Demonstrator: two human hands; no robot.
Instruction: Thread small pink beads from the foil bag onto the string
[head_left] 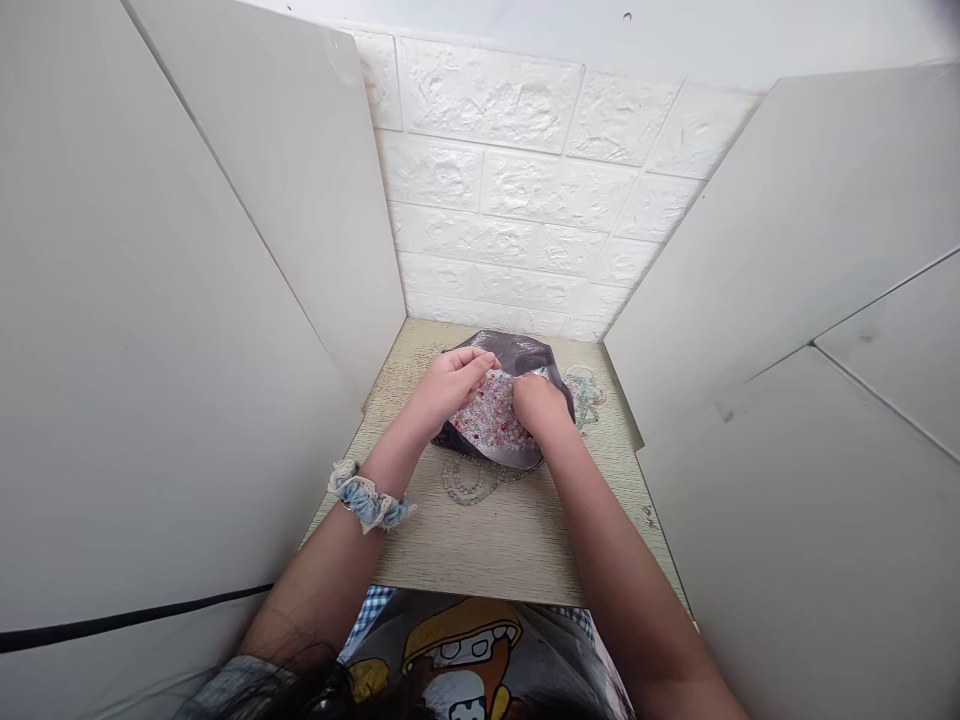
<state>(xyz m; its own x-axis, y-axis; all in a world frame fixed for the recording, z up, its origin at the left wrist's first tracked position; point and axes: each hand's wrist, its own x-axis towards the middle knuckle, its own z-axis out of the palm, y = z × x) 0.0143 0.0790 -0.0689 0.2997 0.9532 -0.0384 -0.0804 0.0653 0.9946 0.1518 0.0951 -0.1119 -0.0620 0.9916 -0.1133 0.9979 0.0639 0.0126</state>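
Observation:
A dark bag (517, 350), spread open, holds a heap of small pink, white, clear and red beads (491, 418). Over its left side is my left hand (456, 382), thumb and fingertips pinched together. A very thin, pale strand seems to stick out of that pinch, too fine to name. My right hand (541, 402) rests at the right side of the beads with its fingers curled inward. Whatever its fingertips hold is hidden behind the hand. A blue and white scrunchie (369, 500) circles my left wrist.
Strung bead loops (469, 482) lie in front of the bag, and more bead strands (585, 390) lie to its right. The wooden tabletop (495, 550) is narrow, with pale panels (322, 180) on both sides and a white brick-pattern wall (517, 190) behind.

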